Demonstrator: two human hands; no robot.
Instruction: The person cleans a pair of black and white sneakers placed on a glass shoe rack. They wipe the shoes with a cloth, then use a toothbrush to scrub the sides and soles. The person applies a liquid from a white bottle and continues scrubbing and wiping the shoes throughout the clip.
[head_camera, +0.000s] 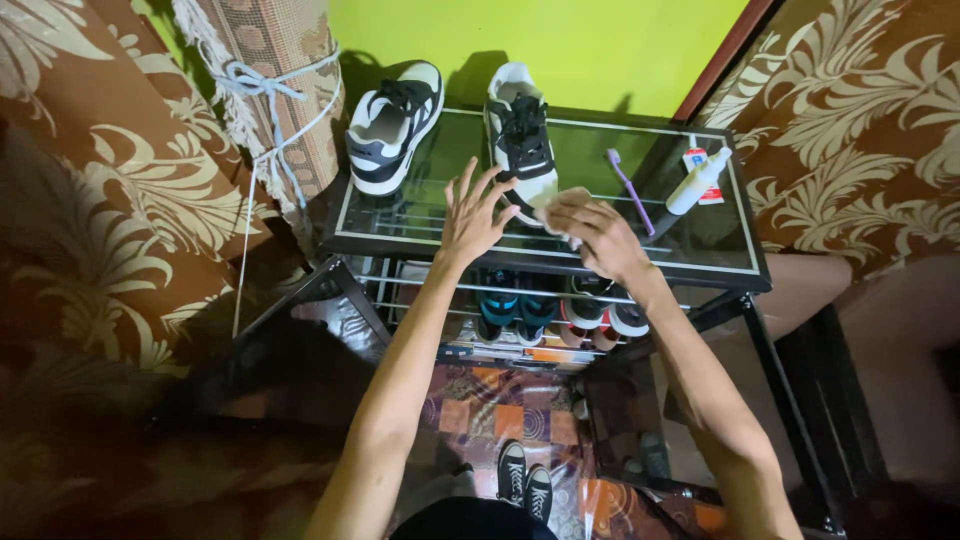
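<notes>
On the glass table (700, 262), seen from the head camera, two black-and-white shoes stand side by side. The right hand (598, 235) grips a pale cloth (556, 203) and presses it against the toe of the right shoe (521, 135). The left hand (473, 215) hovers with fingers spread, holding nothing, just beside that shoe's toe. The left shoe (392, 125) leans near the back wall, untouched by either hand. A purple toothbrush (629, 188) and a white bottle (698, 180) lie to the right, apart from both hands. Wiping looks under way on one shoe; how clean either is cannot be told.
</notes>
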